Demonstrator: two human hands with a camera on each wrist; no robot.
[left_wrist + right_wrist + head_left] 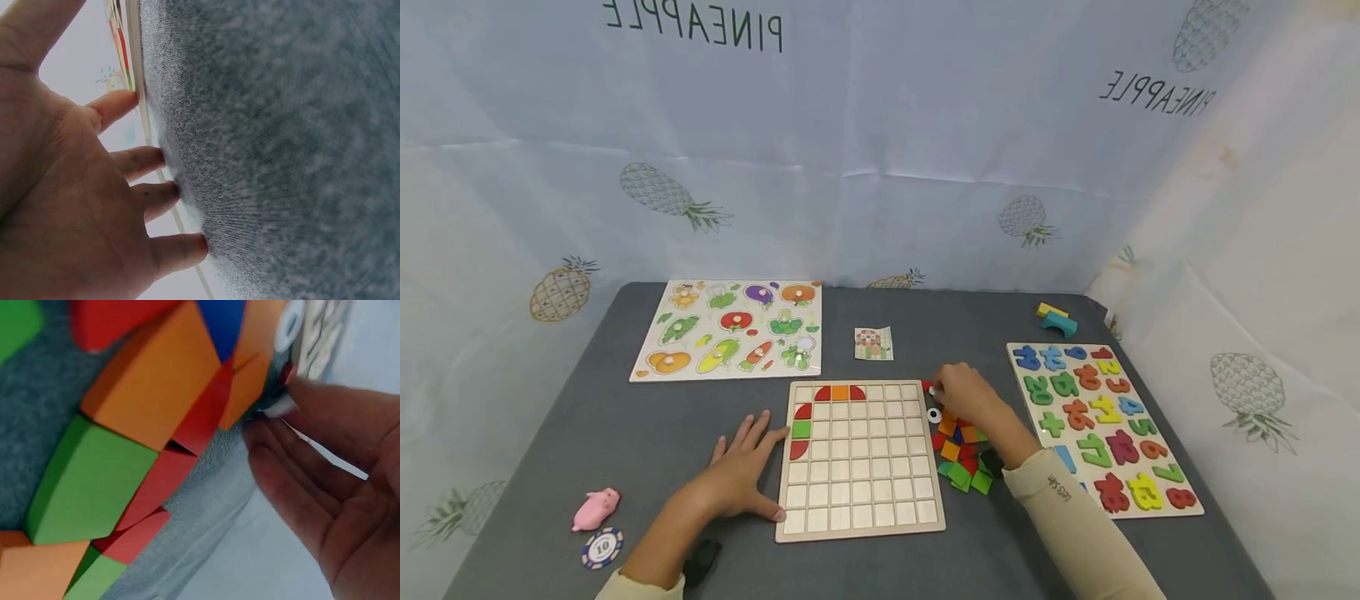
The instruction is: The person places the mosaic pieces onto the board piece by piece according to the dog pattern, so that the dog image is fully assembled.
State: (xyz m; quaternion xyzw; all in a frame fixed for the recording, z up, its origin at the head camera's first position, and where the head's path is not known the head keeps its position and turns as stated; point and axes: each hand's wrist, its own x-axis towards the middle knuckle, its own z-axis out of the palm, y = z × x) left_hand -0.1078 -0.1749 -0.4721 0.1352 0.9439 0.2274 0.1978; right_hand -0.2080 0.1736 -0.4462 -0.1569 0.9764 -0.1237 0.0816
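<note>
A wooden grid board (861,537) lies flat in the middle of the table. Its top row holds an orange square tile (840,392) between two rounded red ones; down its left column, a green tile (801,429) sits between two more red ones. My left hand (741,471) spreads its fingers along the board's left edge, thumb at the lower corner. Beyond the board's upper right corner, my right hand (968,393) pinches a small white piece (281,406), mostly hidden by the fingers. Beside it lies a white ring-shaped eye piece (934,415).
Loose coloured tiles (959,476) are heaped right of the board. Farther right lies a number puzzle (1105,429), with arch blocks (1059,323) behind it. A vegetable puzzle (726,329) and a small picture card (873,343) lie at the back. A pink pig (597,509) and poker chip (602,548) are left.
</note>
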